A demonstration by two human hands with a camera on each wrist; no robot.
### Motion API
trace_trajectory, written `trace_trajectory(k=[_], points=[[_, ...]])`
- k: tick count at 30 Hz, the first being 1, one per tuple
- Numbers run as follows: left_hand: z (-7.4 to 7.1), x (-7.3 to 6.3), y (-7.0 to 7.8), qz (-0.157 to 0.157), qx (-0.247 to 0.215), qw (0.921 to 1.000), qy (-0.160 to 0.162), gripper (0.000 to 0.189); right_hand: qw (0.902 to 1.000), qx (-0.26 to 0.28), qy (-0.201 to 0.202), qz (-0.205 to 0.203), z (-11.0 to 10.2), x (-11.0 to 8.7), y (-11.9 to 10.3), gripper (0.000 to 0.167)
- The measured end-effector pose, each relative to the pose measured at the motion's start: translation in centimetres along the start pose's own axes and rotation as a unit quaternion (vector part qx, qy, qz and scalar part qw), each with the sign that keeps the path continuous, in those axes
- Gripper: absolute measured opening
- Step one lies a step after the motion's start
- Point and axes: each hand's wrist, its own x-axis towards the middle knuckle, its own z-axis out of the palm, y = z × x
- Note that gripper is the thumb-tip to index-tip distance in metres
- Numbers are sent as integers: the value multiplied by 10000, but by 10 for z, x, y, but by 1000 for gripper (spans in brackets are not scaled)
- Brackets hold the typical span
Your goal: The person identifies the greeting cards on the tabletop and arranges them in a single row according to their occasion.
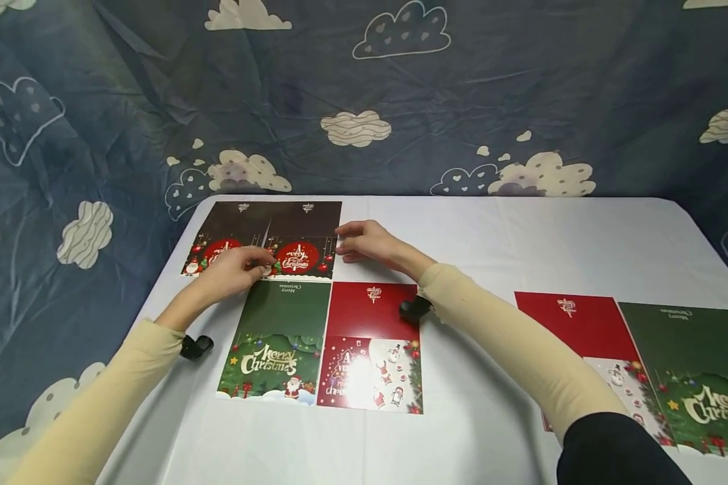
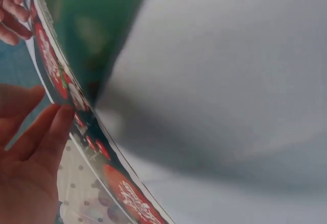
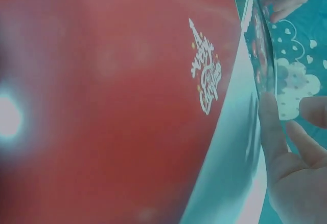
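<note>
Two dark Christmas cards lie unfolded side by side at the table's far left, a left one (image 1: pixel 233 219) and a right one (image 1: pixel 306 222). My left hand (image 1: pixel 236 269) rests over their lower meeting edges, its fingertips touching there; the left wrist view shows the fingers (image 2: pixel 59 119) loosely extended. At the right dark card's right edge is my right hand (image 1: pixel 370 244), with a straight finger (image 3: pixel 271 116) touching that edge. Just below lie an unfolded green card (image 1: pixel 285 310) and a red card (image 1: pixel 370 313), edge to edge.
On the white-covered table (image 1: pixel 461 249), another red card (image 1: pixel 567 323) and another green card (image 1: pixel 679 337) lie unfolded at the right. The right forearm partly covers that red card. A dark cloud-patterned cloth (image 1: pixel 400 87) hangs behind the table.
</note>
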Motion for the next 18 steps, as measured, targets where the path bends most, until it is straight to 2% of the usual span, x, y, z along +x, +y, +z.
trace_trajectory(k=[4, 7, 12, 18], points=[[1, -2, 4, -330, -379, 9984, 275, 25, 10000, -80, -13, -33, -5, -8, -1, 44], [1, -3, 7, -647, -956, 9926, 366, 25, 9998, -98, -116, -143, -11, -13, -1, 44], [1, -6, 12, -967, -2201, 9698, 417, 29, 9989, -141, -260, -358, -21, -25, -1, 45], [7, -9, 22, -1175, -3215, 9388, 385, 39, 9981, -171, -463, -356, -29, -43, -2, 47]])
